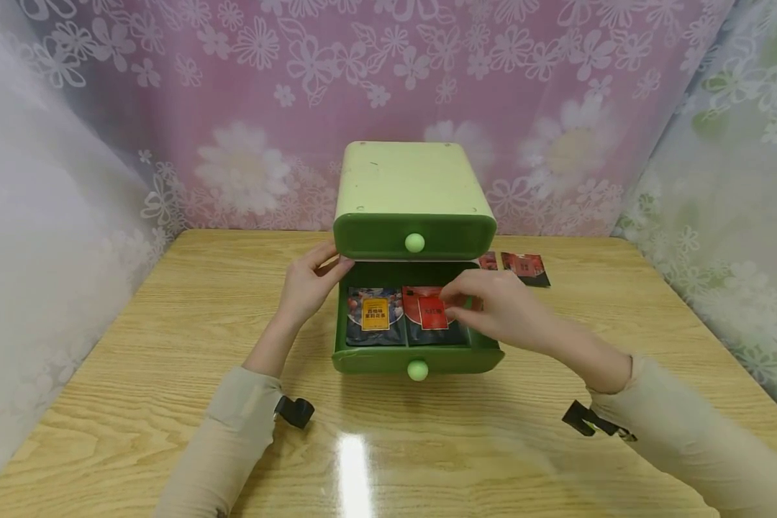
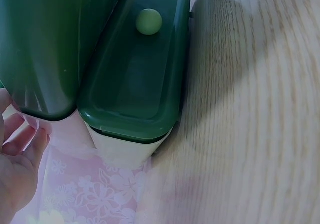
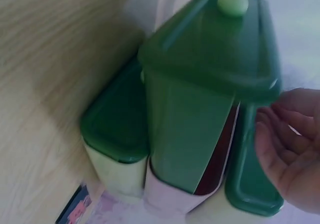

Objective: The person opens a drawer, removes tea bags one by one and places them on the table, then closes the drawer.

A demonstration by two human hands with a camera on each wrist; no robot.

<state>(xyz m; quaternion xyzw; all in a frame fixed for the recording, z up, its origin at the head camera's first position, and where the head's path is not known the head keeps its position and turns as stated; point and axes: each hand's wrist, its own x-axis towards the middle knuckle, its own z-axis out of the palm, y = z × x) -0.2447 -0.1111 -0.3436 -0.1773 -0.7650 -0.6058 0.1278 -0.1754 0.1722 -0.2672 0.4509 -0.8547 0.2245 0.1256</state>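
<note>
The right grip (image 1: 511, 314) is hanging at a red packet (image 1: 430, 321), fingertips narrowly parted; whether it is pinching, I cannot tell. Just left, a yellow-labelled packet (image 1: 375, 318) is sharing the open drawer (image 1: 370, 362). Farther left, the left grip (image 1: 307, 285) is resting relaxed fingers against the cabinet (image 1: 414, 180).

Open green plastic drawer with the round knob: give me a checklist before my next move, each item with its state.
1. Open green plastic drawer pulled out: ok.
2. Black packet with yellow label and red-labelled packet inside it: ok, side by side.
3. Drawer clear of hands: not ok, the right hand is over the red-labelled packet.
4. Right fingertips touching that packet: cannot tell.
5. Left hand at the left side of the pale-yellow-topped cabinet: ok.
6. Two loose red-and-black packets on the wooden table fully visible: not ok, one is partly hidden.
</note>
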